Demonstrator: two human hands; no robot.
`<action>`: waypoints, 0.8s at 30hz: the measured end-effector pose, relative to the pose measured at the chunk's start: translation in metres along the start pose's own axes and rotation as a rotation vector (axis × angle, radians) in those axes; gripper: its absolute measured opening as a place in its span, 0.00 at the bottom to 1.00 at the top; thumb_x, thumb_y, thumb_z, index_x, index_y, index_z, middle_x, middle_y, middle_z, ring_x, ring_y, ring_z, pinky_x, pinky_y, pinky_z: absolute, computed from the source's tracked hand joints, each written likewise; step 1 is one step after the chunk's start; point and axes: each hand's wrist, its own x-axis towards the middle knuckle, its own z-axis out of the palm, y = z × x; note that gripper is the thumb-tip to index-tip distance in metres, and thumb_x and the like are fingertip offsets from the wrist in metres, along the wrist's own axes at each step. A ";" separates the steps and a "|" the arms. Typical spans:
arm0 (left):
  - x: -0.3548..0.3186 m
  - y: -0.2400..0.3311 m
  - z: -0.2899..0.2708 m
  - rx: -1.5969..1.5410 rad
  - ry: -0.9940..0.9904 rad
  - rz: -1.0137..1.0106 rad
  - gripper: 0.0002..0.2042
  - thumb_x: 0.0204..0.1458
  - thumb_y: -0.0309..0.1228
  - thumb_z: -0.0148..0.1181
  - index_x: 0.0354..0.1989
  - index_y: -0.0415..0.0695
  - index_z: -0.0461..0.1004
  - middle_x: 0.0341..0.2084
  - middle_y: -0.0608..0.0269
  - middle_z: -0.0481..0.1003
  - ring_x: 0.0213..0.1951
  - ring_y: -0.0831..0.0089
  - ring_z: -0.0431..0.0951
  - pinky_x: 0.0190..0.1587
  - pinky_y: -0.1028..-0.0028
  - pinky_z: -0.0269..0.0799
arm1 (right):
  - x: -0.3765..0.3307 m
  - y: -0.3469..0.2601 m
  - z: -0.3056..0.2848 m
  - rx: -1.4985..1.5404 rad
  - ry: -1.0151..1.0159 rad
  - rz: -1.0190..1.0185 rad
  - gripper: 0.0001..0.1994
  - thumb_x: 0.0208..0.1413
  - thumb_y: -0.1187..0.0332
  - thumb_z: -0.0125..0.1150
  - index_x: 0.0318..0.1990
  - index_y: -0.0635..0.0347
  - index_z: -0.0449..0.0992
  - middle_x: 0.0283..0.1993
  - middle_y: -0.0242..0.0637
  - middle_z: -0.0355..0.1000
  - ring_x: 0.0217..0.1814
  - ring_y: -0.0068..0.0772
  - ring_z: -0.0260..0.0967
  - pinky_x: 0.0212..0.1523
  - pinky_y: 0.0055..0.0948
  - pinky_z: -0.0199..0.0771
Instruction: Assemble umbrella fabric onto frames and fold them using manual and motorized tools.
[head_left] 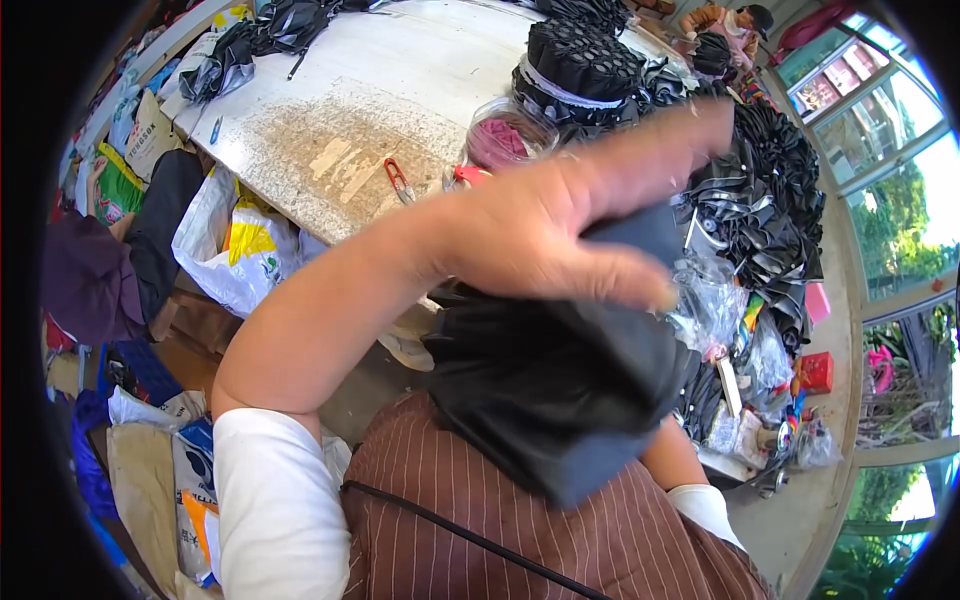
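My left hand (575, 205) reaches across the middle, thumb apart from the stretched fingers and nothing visible in it. Motion blurs its fingertips. Below and behind it hangs a dark, smooth black cloth (560, 400), partly smeared by motion, above my lap. Whether my left hand touches the cloth I cannot tell. My right forearm (675, 455) comes up at the lower right; the hand itself is hidden behind the cloth. Red-handled thread snips (398, 180) lie on the white table (400, 60), near my left wrist.
Bundled black folded cloth (580, 65) and a large black heap (765, 200) cover the table's right side. A clear tub with pink contents (500, 138) stands beside them. Plastic bags (235, 240) hang at the left edge. Other people sit at the left (100, 270) and far right (725, 40).
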 end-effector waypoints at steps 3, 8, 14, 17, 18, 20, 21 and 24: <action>0.016 0.014 -0.037 -0.170 0.237 0.150 0.20 0.57 0.32 0.48 0.58 0.39 0.64 0.59 0.55 0.64 0.63 0.66 0.61 0.63 0.69 0.54 | 0.001 -0.006 0.006 -1.035 -0.030 -0.261 0.20 0.61 0.68 0.47 0.60 0.60 0.62 0.56 0.40 0.66 0.53 0.32 0.66 0.62 0.28 0.61; -0.033 -0.001 -0.046 0.308 0.160 -0.574 0.17 0.59 0.36 0.48 0.54 0.43 0.68 0.51 0.57 0.70 0.50 0.66 0.72 0.58 0.70 0.60 | 0.000 -0.003 0.022 -1.242 0.156 -0.212 0.19 0.62 0.67 0.48 0.60 0.60 0.63 0.53 0.41 0.67 0.50 0.33 0.67 0.57 0.28 0.64; -0.015 -0.019 -0.024 0.633 0.215 -0.156 0.10 0.53 0.35 0.57 0.41 0.46 0.75 0.43 0.64 0.76 0.50 0.66 0.72 0.59 0.66 0.55 | -0.009 -0.014 0.047 -1.017 0.546 0.040 0.19 0.60 0.66 0.51 0.57 0.58 0.66 0.46 0.40 0.70 0.43 0.35 0.69 0.48 0.28 0.69; -0.008 -0.023 -0.007 0.713 0.064 -0.043 0.11 0.54 0.41 0.56 0.40 0.48 0.74 0.42 0.67 0.75 0.52 0.62 0.69 0.63 0.56 0.46 | -0.020 -0.013 0.057 -0.883 0.776 0.157 0.18 0.58 0.65 0.52 0.56 0.57 0.67 0.43 0.40 0.71 0.40 0.35 0.70 0.44 0.28 0.71; -0.008 -0.036 0.009 0.828 0.066 0.092 0.12 0.54 0.43 0.55 0.38 0.49 0.74 0.40 0.68 0.75 0.51 0.62 0.70 0.63 0.53 0.46 | -0.025 -0.011 0.060 -0.837 0.850 0.198 0.18 0.58 0.65 0.53 0.55 0.57 0.68 0.42 0.40 0.72 0.39 0.35 0.71 0.43 0.27 0.72; -0.026 -0.051 0.043 0.924 -0.043 0.196 0.14 0.55 0.46 0.53 0.34 0.48 0.72 0.33 0.68 0.74 0.47 0.62 0.72 0.62 0.49 0.45 | -0.038 -0.010 0.057 -0.801 0.930 0.248 0.18 0.58 0.64 0.53 0.55 0.56 0.68 0.41 0.40 0.72 0.38 0.36 0.71 0.41 0.27 0.73; -0.036 -0.056 0.058 0.904 -0.155 0.165 0.15 0.55 0.48 0.52 0.32 0.48 0.72 0.30 0.67 0.74 0.43 0.63 0.73 0.61 0.47 0.45 | -0.042 -0.013 0.051 -0.912 0.904 0.222 0.18 0.58 0.65 0.53 0.55 0.56 0.68 0.42 0.40 0.72 0.39 0.35 0.71 0.42 0.28 0.72; -0.058 -0.047 0.034 0.703 -0.384 -0.225 0.14 0.55 0.45 0.54 0.27 0.47 0.69 0.25 0.66 0.71 0.37 0.67 0.72 0.60 0.53 0.51 | -0.046 -0.012 0.031 -1.219 0.825 0.126 0.19 0.59 0.65 0.52 0.57 0.57 0.66 0.45 0.40 0.70 0.42 0.35 0.70 0.46 0.28 0.70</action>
